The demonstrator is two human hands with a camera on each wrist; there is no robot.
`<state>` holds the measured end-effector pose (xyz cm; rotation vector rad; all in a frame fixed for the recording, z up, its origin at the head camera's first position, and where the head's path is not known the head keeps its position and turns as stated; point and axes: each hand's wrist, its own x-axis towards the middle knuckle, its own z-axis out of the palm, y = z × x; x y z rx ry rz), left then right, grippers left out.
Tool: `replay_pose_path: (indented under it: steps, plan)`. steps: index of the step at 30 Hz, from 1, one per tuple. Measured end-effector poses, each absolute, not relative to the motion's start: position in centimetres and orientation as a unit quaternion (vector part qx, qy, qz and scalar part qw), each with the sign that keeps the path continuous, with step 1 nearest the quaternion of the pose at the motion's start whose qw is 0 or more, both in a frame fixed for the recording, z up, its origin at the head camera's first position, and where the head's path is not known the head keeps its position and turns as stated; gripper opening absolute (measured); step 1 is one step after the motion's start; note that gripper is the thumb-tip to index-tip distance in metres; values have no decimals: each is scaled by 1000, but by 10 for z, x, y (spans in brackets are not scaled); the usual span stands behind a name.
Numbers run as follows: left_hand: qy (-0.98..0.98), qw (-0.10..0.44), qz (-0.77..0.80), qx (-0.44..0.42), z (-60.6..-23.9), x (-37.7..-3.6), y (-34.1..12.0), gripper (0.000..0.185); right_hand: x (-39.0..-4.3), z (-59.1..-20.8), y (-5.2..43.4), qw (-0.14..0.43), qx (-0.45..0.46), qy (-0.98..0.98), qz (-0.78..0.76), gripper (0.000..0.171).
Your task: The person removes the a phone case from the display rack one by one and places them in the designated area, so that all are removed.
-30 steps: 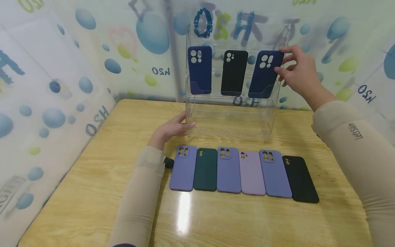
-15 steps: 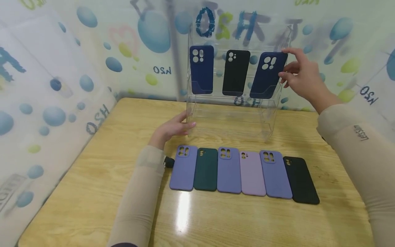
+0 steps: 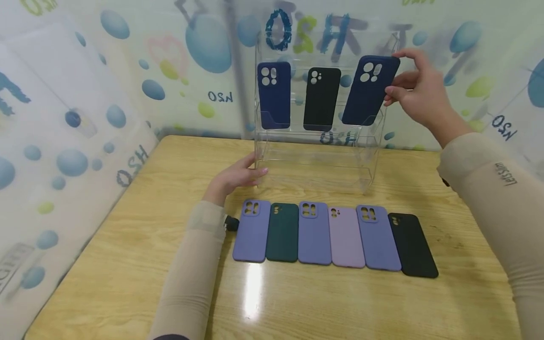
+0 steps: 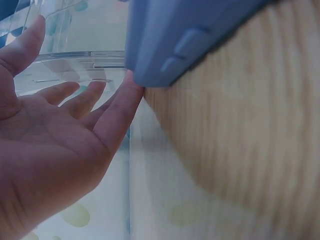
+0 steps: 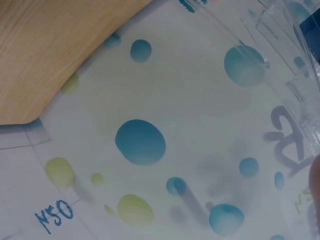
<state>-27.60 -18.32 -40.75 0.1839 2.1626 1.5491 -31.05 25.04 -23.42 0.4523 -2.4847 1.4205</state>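
My right hand (image 3: 420, 89) pinches the right edge of a navy blue phone case (image 3: 370, 92) between thumb and fingers. That case leans, with its lower end at the upper tier of a clear acrylic display stand (image 3: 318, 172). In the same tier stand a black phone case (image 3: 322, 99) in the middle and another navy case (image 3: 274, 94) at the left. My left hand (image 3: 238, 177) holds the stand's lower left side, thumb in front. In the left wrist view, its fingers (image 4: 117, 117) reach beside the clear plastic. Only a sliver of the right hand shows in the right wrist view.
In front of the stand lies a row of phone cases: a lavender case (image 3: 251, 233), a dark green case (image 3: 282, 233), more lavender ones, a pink case (image 3: 347, 241) and a black case (image 3: 414, 248). A patterned wall sheet (image 3: 170, 85) hangs behind the wooden table (image 3: 127, 226).
The navy case at the right has risen a little in the stand, along with my right hand. My left hand and the row of cases have stayed put.
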Motion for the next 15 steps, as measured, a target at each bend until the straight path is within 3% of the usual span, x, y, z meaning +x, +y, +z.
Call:
replay_pose_path:
  steps: [15]
  plan:
    - [781,241,572,67,-407,-276,-184,86,-298,-210,263,141,148,-725,657,65]
